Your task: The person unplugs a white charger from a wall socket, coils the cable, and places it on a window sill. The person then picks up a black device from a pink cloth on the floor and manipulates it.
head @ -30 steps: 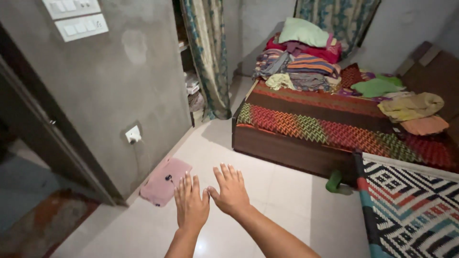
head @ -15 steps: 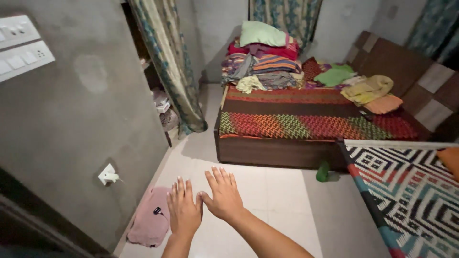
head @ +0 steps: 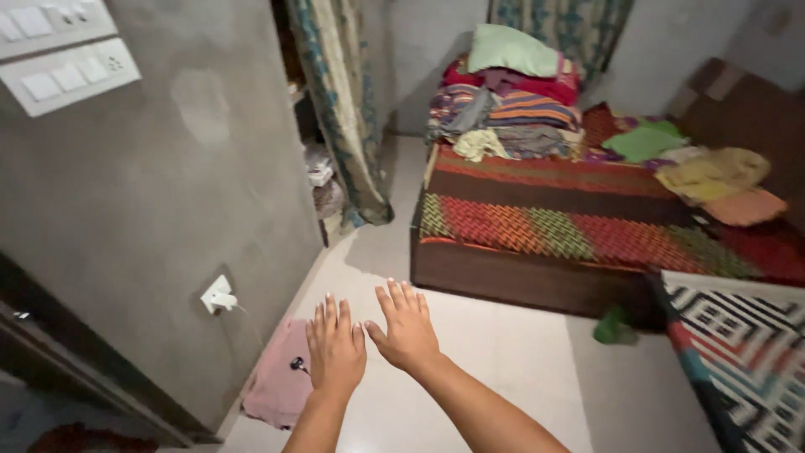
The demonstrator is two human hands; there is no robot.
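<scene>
Pink cloth (head: 272, 386) partly behind left hand (head: 335, 354)

You see a bed (head: 537, 252) with a zigzag cover, folded clothes (head: 511, 109) piled on it, a curtain (head: 344, 109), and wall switches (head: 59, 50).

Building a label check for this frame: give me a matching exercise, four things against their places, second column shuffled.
Things:
1. pink cloth
2. green pillow
3. wall plug
4. switch panel

Places:
A. top of the clothes pile on the bed
B. upper left on the grey wall
C. floor at the foot of the wall, beside the left hand
D. low on the grey wall

Pairs: 1-C, 2-A, 3-D, 4-B
</scene>
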